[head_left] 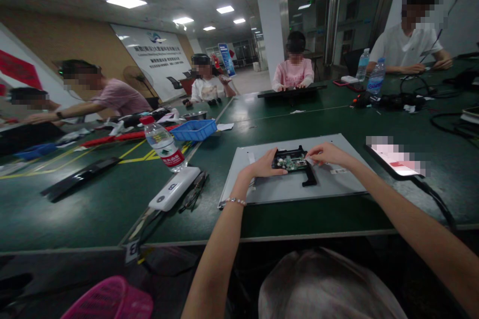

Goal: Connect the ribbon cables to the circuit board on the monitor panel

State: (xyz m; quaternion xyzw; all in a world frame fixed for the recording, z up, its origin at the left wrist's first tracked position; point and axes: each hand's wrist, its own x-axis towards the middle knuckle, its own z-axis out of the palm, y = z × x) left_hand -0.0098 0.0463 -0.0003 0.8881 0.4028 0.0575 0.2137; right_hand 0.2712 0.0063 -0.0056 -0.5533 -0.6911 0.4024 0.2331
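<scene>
Between the two hands, on the grey panel (337, 190), a green circuit board (293, 162) sits in a black frame (310, 176), its long axis running roughly from nine to three o'clock. It lies at three o'clock from the left hand (263, 165), nine o'clock from the right hand (326, 154). The left, nearer, grips the frame's nine-o'clock end, thumb along the six-o'clock edge. The right's bent fingertips gather at its three-o'clock end, near a pale sliver; whether they pinch it, I cannot tell.
</scene>
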